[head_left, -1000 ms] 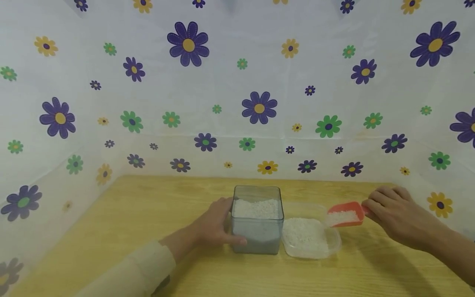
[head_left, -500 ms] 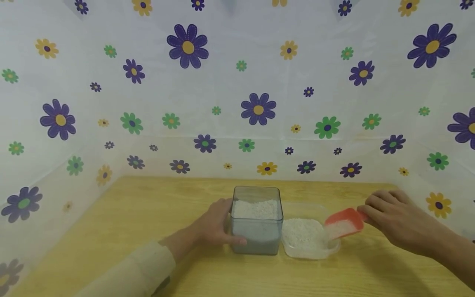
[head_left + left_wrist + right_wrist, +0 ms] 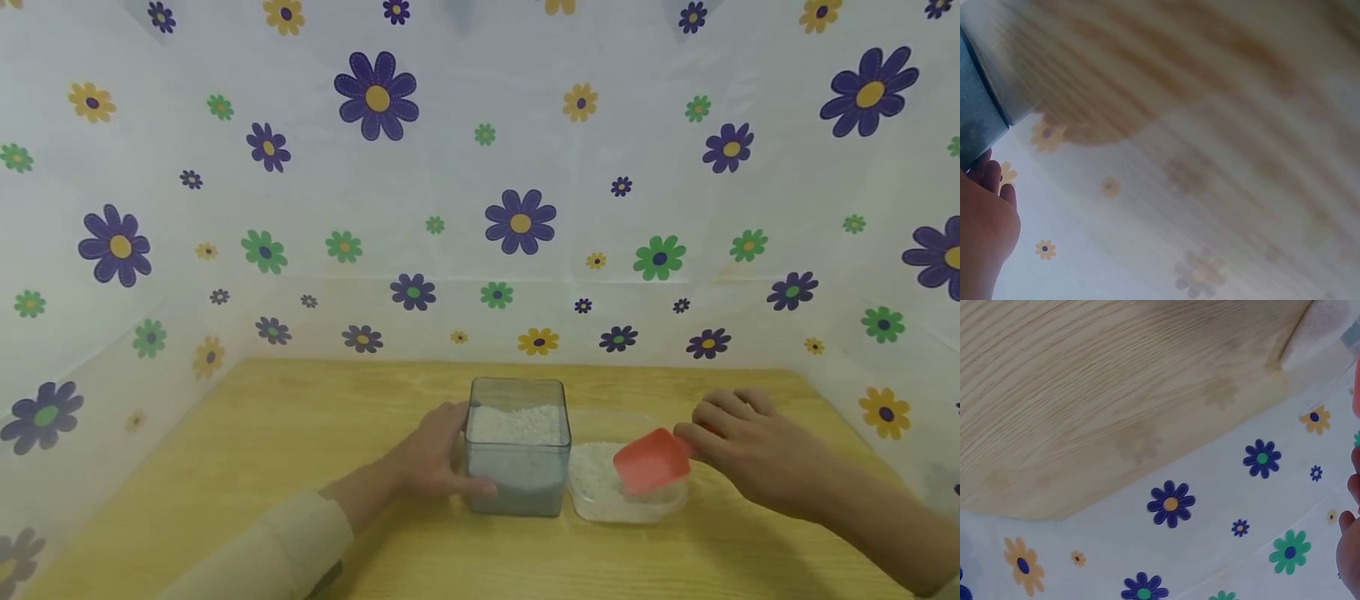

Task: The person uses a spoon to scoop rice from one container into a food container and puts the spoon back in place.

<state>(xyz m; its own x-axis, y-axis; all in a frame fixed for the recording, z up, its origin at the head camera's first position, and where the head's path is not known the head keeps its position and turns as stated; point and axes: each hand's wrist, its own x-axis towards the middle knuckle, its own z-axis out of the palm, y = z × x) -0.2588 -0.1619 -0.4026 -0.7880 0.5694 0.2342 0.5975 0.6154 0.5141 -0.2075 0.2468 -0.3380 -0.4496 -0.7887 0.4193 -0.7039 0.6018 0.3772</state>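
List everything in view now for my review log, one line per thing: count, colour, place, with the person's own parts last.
Square container: one, clear grey-tinted, on the table
White grains: two heaps, white, one inside the container, one in the tub
Tub: one, clear, shallow, right beside the container
Scoop: one, red, tilted over the tub
Table: one, yellowish wood grain, under container and tub
Flowered sheeting: count unclear, white with purple, yellow and green flowers, behind and beside the table
Sleeve: one plainly seen, cream, left arm
Left hand: one, bare, gripping the container's left side
Right hand: one, bare, holding the scoop's handle
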